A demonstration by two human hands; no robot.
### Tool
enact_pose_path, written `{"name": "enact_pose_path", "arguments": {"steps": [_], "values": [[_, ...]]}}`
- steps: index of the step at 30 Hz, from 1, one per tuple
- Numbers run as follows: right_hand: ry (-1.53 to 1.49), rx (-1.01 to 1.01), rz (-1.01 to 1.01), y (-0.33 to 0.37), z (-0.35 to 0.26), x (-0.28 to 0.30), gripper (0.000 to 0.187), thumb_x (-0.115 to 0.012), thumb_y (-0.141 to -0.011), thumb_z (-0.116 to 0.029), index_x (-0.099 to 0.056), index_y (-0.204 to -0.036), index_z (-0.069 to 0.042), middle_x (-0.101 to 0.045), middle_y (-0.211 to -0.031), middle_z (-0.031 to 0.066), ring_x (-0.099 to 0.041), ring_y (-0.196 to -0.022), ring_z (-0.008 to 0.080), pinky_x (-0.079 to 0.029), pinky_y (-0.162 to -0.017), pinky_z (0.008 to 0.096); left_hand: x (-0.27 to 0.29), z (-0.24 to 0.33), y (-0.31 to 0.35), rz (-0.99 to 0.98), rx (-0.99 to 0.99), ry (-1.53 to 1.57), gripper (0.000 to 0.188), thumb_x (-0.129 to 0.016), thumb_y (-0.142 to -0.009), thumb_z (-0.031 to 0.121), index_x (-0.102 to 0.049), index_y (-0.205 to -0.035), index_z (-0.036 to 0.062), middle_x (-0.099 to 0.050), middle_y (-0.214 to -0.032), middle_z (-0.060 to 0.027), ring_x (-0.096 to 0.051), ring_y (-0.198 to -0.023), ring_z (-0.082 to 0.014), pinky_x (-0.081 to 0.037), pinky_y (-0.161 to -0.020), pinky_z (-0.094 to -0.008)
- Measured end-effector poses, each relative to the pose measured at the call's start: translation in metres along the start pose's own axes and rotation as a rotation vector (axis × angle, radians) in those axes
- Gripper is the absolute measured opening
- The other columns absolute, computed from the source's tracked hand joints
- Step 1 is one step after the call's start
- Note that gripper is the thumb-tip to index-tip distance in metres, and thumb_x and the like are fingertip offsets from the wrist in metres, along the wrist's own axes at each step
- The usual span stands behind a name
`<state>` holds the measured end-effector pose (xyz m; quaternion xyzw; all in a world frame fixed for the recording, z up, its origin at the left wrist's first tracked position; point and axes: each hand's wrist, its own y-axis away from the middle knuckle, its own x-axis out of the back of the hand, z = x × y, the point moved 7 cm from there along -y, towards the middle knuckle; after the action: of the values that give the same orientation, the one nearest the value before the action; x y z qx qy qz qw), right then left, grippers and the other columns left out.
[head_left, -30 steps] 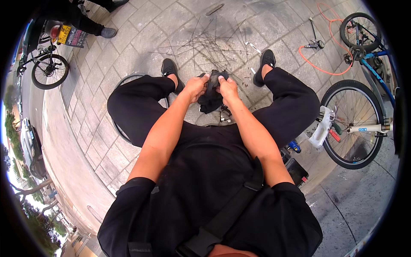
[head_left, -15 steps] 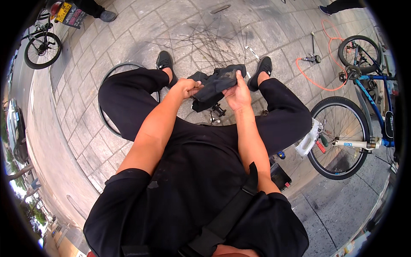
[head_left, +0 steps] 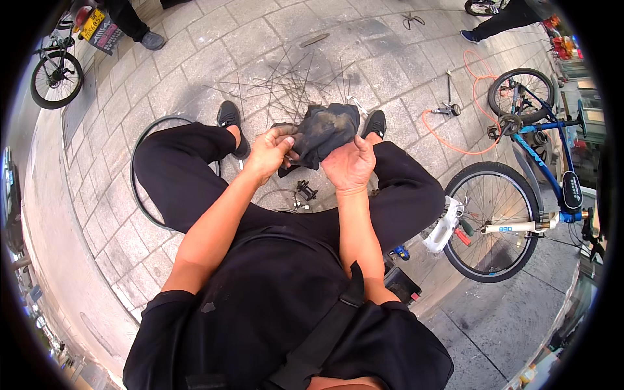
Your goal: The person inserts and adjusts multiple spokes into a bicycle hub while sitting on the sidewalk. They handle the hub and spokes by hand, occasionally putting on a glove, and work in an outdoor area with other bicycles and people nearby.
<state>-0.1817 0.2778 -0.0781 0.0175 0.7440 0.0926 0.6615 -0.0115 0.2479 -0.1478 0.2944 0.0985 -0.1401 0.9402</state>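
Observation:
A crumpled dark cloth (head_left: 328,133) with brownish stains hangs between my two hands, above the paving and between my shoes. At its left edge my left hand (head_left: 270,155) is closed, thumb and fingers pinching the fabric. My right hand (head_left: 350,164) is turned palm up at the cloth's lower right. Its thumb stands away from the cloth, while the fingers go under the fabric and are mostly hidden. Below the cloth, a black wheel hub (head_left: 305,190) lies on the ground between my legs.
Loose spokes (head_left: 279,84) are scattered beyond my feet. A bare wheel rim (head_left: 134,172) lies around my left leg. To the right are a blue bicycle (head_left: 543,162), an orange hose (head_left: 448,144) with a pump gauge, and a black box (head_left: 402,286). Another person's shoe (head_left: 153,41) stands far left.
My right thumb has come off the top of the cloth and the palm has turned up. The cloth has spread and shifted; the whole view has moved slightly.

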Motion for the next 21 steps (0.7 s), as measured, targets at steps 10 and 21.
{"name": "enact_pose_path", "arguments": {"steps": [10, 21], "values": [[0.452, -0.126, 0.026, -0.014, 0.032, 0.039, 0.013, -0.068, -0.101, -0.007, -0.062, -0.112, -0.005, -0.060, -0.083, 0.0019, -0.058, -0.070, 0.0121, -0.048, -0.060, 0.0280, -0.052, 0.063, 0.028, -0.264, -0.264, -0.126, 0.030, -0.058, -0.107, 0.006, -0.058, -0.134, -0.0056, -0.072, -0.101, -0.0087, -0.069, -0.080, -0.0138, -0.058, -0.072, -0.0298], [0.852, 0.335, 0.297, 0.001, -0.006, 0.036, 0.018, -0.069, -0.096, -0.014, -0.060, -0.109, -0.006, -0.060, -0.088, 0.0052, -0.056, -0.068, 0.0150, -0.047, -0.059, 0.0306, -0.063, 0.071, 0.054, -0.221, -0.139, -0.033, 0.030, -0.064, -0.104, 0.007, -0.062, -0.130, -0.0078, -0.075, -0.106, -0.0154, -0.075, -0.083, -0.0189, -0.063, -0.073, -0.0323]]}}
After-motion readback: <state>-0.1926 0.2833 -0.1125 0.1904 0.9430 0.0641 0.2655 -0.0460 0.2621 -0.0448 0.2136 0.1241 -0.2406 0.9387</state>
